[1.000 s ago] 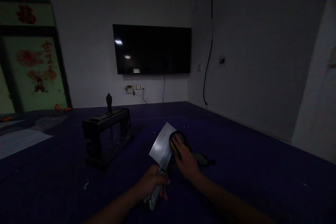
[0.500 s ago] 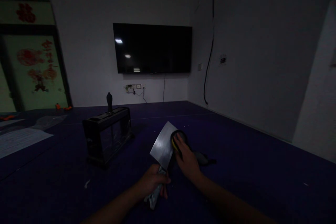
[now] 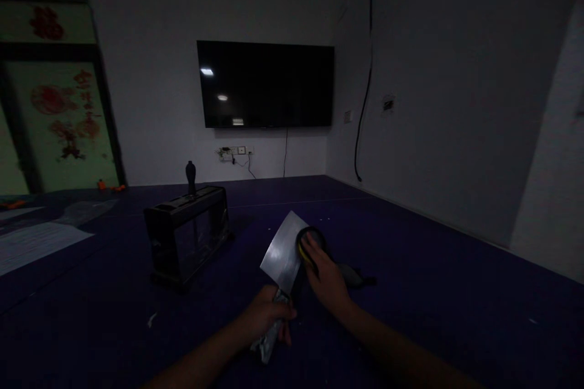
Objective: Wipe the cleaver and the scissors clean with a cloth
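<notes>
My left hand (image 3: 267,316) is closed round the handle of a broad steel cleaver (image 3: 281,252), whose blade tilts up and away over the dark blue surface. My right hand (image 3: 325,276) lies on a round black and yellow object (image 3: 309,242) right beside the blade's right edge, fingers curved over it. Whether that object touches the blade is not clear. A dark grey cloth-like thing (image 3: 353,276) lies just right of my right hand.
A black knife block with clear sides (image 3: 187,234) stands to the left, one dark handle (image 3: 190,175) sticking up from it. White sheets (image 3: 31,240) lie far left. A wall-mounted TV (image 3: 265,85) and a hanging cable (image 3: 365,91) are behind.
</notes>
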The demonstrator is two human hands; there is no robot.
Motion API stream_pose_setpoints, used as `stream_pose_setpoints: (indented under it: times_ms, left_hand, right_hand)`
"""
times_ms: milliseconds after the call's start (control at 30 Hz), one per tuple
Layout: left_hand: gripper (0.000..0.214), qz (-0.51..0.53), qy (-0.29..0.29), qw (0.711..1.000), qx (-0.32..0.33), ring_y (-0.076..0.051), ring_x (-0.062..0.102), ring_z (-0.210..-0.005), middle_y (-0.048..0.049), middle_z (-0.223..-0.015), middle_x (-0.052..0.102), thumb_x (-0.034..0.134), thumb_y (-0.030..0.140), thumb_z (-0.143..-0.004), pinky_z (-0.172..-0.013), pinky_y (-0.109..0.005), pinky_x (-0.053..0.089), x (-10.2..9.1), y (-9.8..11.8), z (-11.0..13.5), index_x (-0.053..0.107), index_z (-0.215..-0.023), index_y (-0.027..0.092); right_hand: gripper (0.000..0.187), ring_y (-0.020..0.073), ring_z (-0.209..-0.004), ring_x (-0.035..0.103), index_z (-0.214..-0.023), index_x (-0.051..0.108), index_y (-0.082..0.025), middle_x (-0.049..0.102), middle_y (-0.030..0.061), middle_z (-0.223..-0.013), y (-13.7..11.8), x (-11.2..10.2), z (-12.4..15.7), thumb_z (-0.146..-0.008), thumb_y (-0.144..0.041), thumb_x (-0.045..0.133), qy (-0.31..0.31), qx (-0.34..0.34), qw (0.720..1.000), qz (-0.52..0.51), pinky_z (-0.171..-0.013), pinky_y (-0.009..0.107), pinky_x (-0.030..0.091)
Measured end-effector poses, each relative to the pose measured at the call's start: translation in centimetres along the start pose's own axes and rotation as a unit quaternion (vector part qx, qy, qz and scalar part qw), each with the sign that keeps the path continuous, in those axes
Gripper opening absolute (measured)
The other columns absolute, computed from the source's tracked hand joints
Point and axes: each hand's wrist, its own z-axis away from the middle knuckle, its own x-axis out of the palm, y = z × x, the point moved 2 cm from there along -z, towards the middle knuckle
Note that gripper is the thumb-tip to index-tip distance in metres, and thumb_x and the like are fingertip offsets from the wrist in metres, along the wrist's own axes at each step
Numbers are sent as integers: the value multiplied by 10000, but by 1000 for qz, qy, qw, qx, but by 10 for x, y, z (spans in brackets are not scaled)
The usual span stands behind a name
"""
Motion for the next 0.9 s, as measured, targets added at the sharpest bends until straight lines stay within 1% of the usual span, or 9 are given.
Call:
stream_pose_setpoints:
  times_ms: [100, 200, 300, 400, 500, 600, 700, 900]
  left_hand:
    - [190, 1, -6, 1000, 6, -148, 531, -341, 22, -362, 499, 624, 263, -529, -313, -181, 305, -1, -1, -1, 496, -586, 135]
    - [190, 4, -13, 1000, 7, -147, 530, -337, 17, -368, 511, 621, 265, -531, -308, -177, 297, -1, -1, -2, 491, -587, 137]
    - [175, -1, -17, 1000, -3, -146, 528, -333, 21, -362, 508, 612, 255, -532, -306, -176, 293, -2, -2, -2, 491, -583, 139]
    - [160, -11, -20, 1000, -3, -142, 529, -338, 27, -359, 501, 606, 247, -531, -309, -173, 286, -2, -1, -2, 492, -565, 141]
    - [141, -19, -25, 999, -8, -130, 521, -336, 33, -363, 494, 601, 224, -537, -319, -173, 289, -1, 0, -1, 487, -549, 141]
    - [130, -22, -33, 999, -10, -127, 517, -336, 30, -363, 493, 592, 211, -536, -318, -173, 285, -1, 1, 0, 483, -537, 141]
    - [112, -22, -27, 999, -5, -138, 531, -349, 22, -359, 497, 579, 206, -513, -312, -172, 290, -1, 2, 0, 491, -532, 138]
    - [121, -7, -19, 1000, 3, -139, 527, -338, 15, -363, 512, 580, 212, -506, -305, -170, 291, 0, 3, 1, 504, -555, 131]
  right_hand:
    - [567, 211, -1225, 400, -1295, 417, -254, 402, 45, -1366, -2, -2, 0, -752, -91, 402, -1, -13, 1000, -8, -997, 428, 352]
    - [573, 208, -1218, 410, -1290, 423, -259, 406, 39, -1364, -3, -3, 1, -745, -84, 401, -1, -12, 1000, -8, -990, 425, 363]
    - [586, 203, -1237, 383, -1300, 404, -266, 369, 25, -1387, -3, -2, 1, -746, -73, 388, -5, -3, 1000, -1, -1002, 420, 349]
    - [609, 204, -1267, 333, -1329, 353, -267, 295, 15, -1426, -2, -2, 0, -752, -75, 379, 1, 14, 1000, 3, -1015, 421, 331]
    - [614, 208, -1285, 295, -1354, 303, -263, 237, 20, -1449, -1, -2, -1, -768, -92, 377, 18, 38, 999, 2, -1024, 421, 315]
    - [601, 210, -1292, 279, -1363, 284, -250, 218, 32, -1456, -1, -3, -2, -786, -106, 370, 23, 51, 998, 0, -1031, 419, 304]
    - [589, 211, -1292, 279, -1358, 299, -240, 230, 38, -1452, -2, -3, -2, -788, -108, 370, 20, 50, 999, 0, -1035, 418, 299]
    - [562, 206, -1277, 313, -1319, 376, -239, 311, 40, -1419, -1, -2, 0, -776, -94, 381, 16, 25, 1000, -6, -1031, 412, 310]
